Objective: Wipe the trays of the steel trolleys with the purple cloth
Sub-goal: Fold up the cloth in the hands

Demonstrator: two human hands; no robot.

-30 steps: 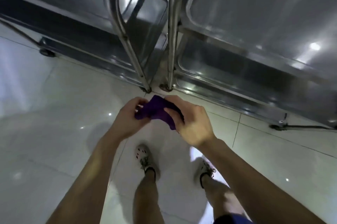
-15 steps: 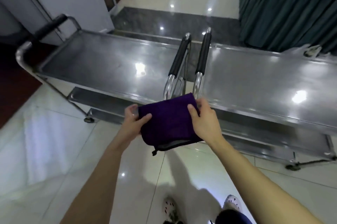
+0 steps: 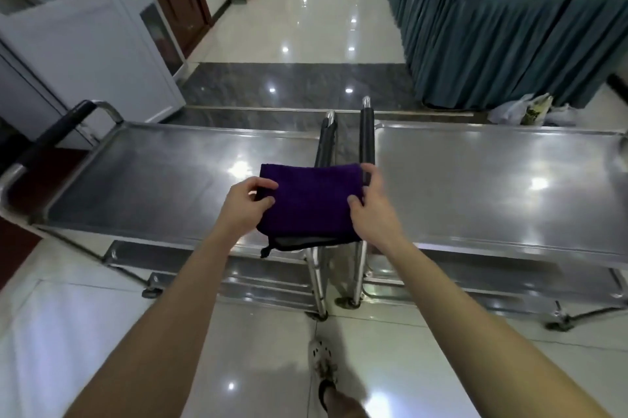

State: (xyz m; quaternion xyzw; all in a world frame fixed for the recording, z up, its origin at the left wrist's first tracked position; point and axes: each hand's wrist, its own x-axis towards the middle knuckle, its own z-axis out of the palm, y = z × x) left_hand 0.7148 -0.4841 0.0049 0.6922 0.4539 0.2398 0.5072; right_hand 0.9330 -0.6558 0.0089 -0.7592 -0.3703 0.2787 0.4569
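Note:
A folded purple cloth (image 3: 311,205) hangs flat in the air between my hands, in front of two steel trolleys. My left hand (image 3: 246,205) pinches its left edge and my right hand (image 3: 373,210) grips its right edge. The left trolley's top tray (image 3: 163,176) and the right trolley's top tray (image 3: 492,186) stand side by side, their black-gripped handles (image 3: 367,135) meeting behind the cloth. Lower trays (image 3: 210,258) show beneath the top ones.
White doors (image 3: 102,43) stand at the left. A long table with a grey-blue skirt (image 3: 492,37) runs along the right, with plastic bags (image 3: 523,110) at its foot. Glossy tiled floor lies under me, and my shoe (image 3: 321,360) is near the trolley wheels.
The view has risen from my feet to the trolley tops. The bunched cloth has been spread into a flat folded square held by both hands and lifted over the trays.

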